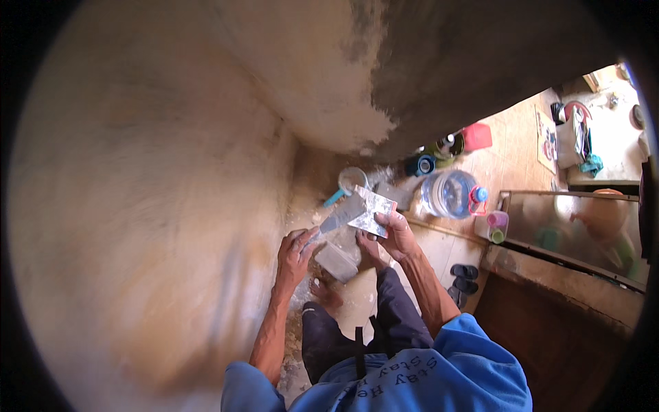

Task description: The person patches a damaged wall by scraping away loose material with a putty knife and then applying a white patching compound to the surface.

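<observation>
My left hand (296, 255) is closed round the handle of a trowel (343, 215), whose long grey blade slants up and to the right. In my right hand (398, 235) is a flat rectangular plate (375, 206), smeared with whitish paste and gripped at its lower right edge. The blade's tip lies at the plate's left edge; whether they touch I cannot tell. Below the blade, by my feet, a grey rectangular block or tub (336, 261) rests on the floor. A pale round dipper (353, 178) with a teal handle stands just beyond the plate.
A pale wall (151, 206) rises close on my left; the far wall (439, 62) is part pale, part dark. To the right stand a large clear water bottle (449, 194), a blue container (423, 165), a red container (477, 137), cups (497, 225) and dark slippers (465, 279).
</observation>
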{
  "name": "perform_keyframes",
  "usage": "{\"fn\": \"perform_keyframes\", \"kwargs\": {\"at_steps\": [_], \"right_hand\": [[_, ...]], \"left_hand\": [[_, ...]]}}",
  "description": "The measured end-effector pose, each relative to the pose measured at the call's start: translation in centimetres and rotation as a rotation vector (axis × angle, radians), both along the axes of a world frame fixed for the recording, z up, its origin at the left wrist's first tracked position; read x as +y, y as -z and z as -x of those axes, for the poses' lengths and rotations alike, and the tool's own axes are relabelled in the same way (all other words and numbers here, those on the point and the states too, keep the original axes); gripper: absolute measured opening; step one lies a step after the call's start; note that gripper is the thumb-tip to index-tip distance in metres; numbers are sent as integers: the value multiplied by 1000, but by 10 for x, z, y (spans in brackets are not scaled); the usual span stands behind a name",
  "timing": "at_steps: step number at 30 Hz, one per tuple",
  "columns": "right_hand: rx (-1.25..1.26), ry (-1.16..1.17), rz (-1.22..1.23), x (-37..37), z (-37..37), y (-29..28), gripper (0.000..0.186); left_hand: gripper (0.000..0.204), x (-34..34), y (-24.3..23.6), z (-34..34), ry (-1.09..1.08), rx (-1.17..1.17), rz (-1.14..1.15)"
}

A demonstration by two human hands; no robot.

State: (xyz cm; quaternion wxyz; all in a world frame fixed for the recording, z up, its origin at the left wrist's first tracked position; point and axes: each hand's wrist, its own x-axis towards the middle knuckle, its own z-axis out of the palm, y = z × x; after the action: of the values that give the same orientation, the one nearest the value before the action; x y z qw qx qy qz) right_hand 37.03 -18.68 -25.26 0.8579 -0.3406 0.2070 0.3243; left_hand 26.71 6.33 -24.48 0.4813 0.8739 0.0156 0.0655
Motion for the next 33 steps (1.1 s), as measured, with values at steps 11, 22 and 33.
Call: {"fn": "perform_keyframes", "kwargs": {"at_steps": [11, 22, 33], "right_hand": [[-191, -94, -293, 29, 21, -170, 41], [-1086, -98, 348, 24, 26, -331, 16], [-1618, 4, 901, 60, 26, -325, 23]], "left_hand": [[48, 27, -176, 39, -106, -298, -431], [32, 2, -297, 117, -217, 189, 985], [31, -26, -352, 161, -258, -42, 1022]]}}
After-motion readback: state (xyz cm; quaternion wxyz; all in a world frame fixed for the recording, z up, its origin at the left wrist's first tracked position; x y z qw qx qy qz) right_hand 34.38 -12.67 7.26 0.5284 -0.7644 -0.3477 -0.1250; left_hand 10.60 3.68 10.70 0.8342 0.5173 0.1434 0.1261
